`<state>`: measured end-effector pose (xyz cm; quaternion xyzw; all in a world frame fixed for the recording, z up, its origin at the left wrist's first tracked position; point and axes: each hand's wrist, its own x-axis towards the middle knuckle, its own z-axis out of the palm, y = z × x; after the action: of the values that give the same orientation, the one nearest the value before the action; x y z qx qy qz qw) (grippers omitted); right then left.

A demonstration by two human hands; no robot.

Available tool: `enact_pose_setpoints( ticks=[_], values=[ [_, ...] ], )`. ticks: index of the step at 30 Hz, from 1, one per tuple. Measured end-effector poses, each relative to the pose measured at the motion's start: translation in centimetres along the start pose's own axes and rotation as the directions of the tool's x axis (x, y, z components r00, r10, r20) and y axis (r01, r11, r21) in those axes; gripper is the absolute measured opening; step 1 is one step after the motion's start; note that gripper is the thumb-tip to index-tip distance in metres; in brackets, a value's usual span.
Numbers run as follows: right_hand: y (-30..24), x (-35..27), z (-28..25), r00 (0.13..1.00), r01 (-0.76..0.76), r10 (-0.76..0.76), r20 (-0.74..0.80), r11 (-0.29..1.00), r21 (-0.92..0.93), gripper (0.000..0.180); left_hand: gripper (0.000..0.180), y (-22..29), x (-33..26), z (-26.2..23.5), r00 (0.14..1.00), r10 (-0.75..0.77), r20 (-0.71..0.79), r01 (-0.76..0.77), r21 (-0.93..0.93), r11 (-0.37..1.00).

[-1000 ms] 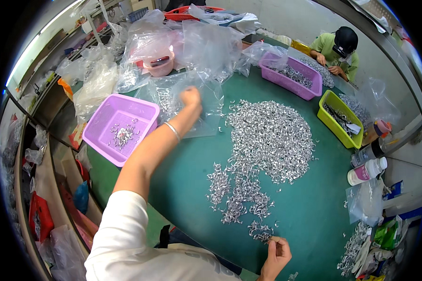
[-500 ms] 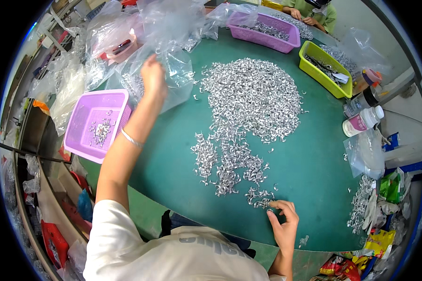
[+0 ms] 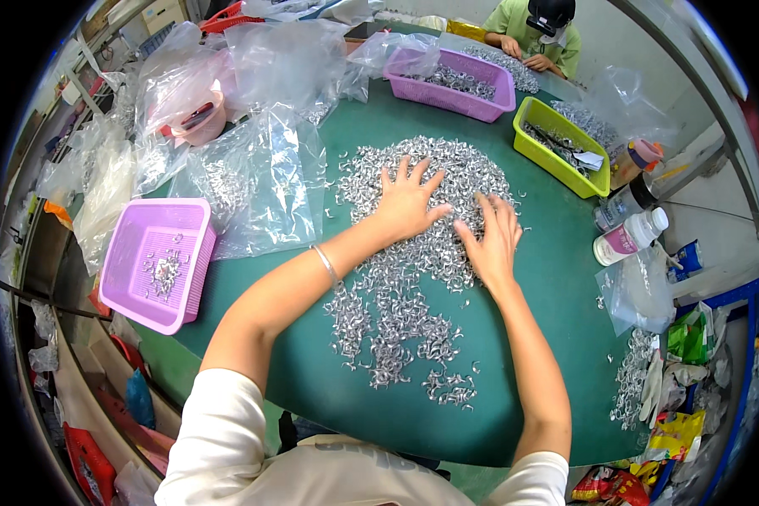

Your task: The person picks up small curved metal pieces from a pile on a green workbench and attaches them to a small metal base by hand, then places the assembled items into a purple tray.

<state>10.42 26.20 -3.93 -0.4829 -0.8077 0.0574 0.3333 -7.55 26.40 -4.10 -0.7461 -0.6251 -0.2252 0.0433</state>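
Observation:
Both hands lie on a big pile of small curved silvery metal pieces [image 3: 430, 261] on the green tabletop [image 3: 312, 371]. My left hand [image 3: 406, 202] rests on the pile's upper middle, palm down, fingers spread. At the pile's right side, my right hand [image 3: 493, 240] has its fingers stretched and its thumb apart; it touches the pieces. Neither hand grips anything that I can see. Nearer my body, the pile thins into a looser strip of pieces. Left of my left forearm stands a purple basket [image 3: 198, 278] with some of the pieces inside.
Clear plastic bags [image 3: 270, 194] cover the far left. At the back stand another purple basket [image 3: 489, 110] and a yellow-green basket [image 3: 557, 173]. Bottles, including a white one [image 3: 631, 238], line the right side. A co-worker in a green shirt [image 3: 514, 21] handles similar pieces across the table.
My left hand has come from the plastic bags on the left to the pile. My right hand has moved from the small near cluster up to the pile's right side. The view has shifted slightly.

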Motion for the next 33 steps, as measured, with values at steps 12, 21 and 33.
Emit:
enact_pose_setpoints(
  ticks=[12, 21, 33],
  values=[
    [3.1, -0.6, -0.5, 0.962, -0.265, 0.265, 0.068, 0.964, -0.019, 0.050, 0.063, 0.0, -1.3, -1.2, 0.988, 0.156, 0.015, -0.154, -0.119, 0.981],
    [0.8, -3.2, 0.1, 0.976, -0.218, 0.218, 0.009, 0.974, 0.061, 0.049, 0.063, 0.2, -2.0, -1.7, 0.977, 0.210, 0.027, -0.202, -0.172, 0.964],
    [-3.5, -5.5, -0.8, 0.982, -0.175, 0.154, 0.108, 0.955, 0.237, 0.047, 0.051, 1.1, -4.2, -2.8, 0.937, 0.345, 0.063, -0.330, -0.175, 0.928]
  ],
)
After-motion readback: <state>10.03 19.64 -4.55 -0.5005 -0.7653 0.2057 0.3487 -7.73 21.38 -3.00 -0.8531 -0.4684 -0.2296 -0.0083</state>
